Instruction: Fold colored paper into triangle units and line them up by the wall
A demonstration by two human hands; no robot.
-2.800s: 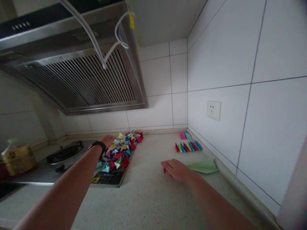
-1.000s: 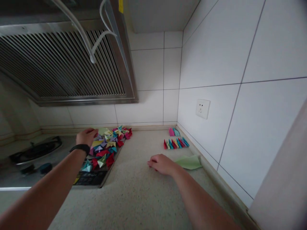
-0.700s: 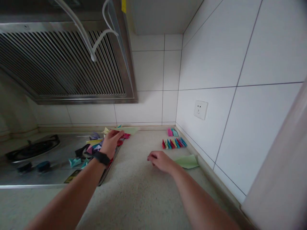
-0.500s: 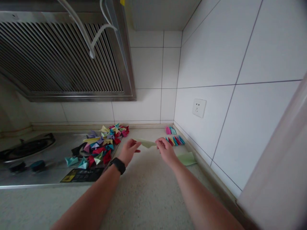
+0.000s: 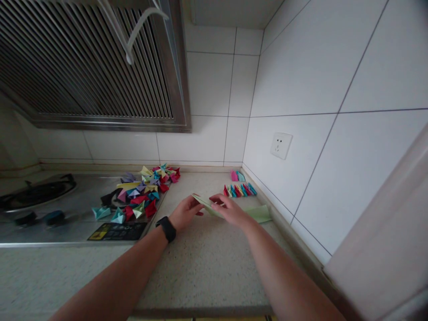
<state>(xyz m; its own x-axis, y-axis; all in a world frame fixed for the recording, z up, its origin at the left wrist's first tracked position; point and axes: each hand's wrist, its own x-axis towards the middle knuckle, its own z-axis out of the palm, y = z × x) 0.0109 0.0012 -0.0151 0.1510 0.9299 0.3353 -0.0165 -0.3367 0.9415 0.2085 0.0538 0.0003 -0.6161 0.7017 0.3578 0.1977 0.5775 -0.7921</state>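
1. Head view: the left hand (image 5: 186, 213), with a dark watch (image 5: 166, 229) at its wrist, has its fingers closed on the left end of a pale green paper (image 5: 204, 203) above the counter (image 5: 207, 272).
2. The right hand (image 5: 231, 211) touches the right part of that paper with bent fingers; whether they pinch it, one cannot tell.
3. Just beyond the right hand, to the right, a flat green sheet (image 5: 261, 213) lies on the counter.
4. A row of folded pieces (image 5: 238, 191) stands farther off, with pink and teal pieces (image 5: 234, 176) behind it.
5. To the left, a colorful paper pile (image 5: 139, 199) covers the stove's (image 5: 78, 218) right side.
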